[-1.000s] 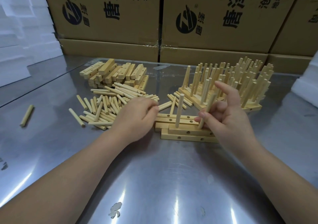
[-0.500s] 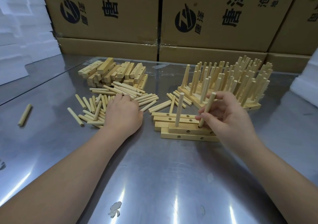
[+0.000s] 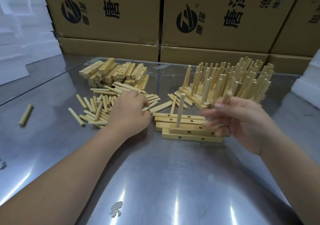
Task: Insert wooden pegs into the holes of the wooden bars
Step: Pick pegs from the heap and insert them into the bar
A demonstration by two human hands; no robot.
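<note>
Several wooden bars [image 3: 187, 137] lie side by side in front of me, and one peg [image 3: 180, 109] stands upright in a hole of one of them. My right hand [image 3: 242, 121], blurred by motion, pinches another peg [image 3: 227, 96] above the right end of these bars; the peg's lower part is hidden behind my fingers. My left hand [image 3: 129, 114] rests on the heap of loose pegs [image 3: 98, 107], with its fingers curled round a peg at the heap's right side.
A pile of bare bars [image 3: 117, 72] lies behind the loose pegs. Finished bars bristling with pegs [image 3: 239, 81] stand at the back right. One stray peg [image 3: 26, 115] lies far left. Cardboard boxes [image 3: 216, 17] wall the back; white foam [image 3: 20, 34] sits left.
My left hand left the bars, went to the loose pegs and curled its fingers there. My right hand lifted its peg a little and is now moving fast.
</note>
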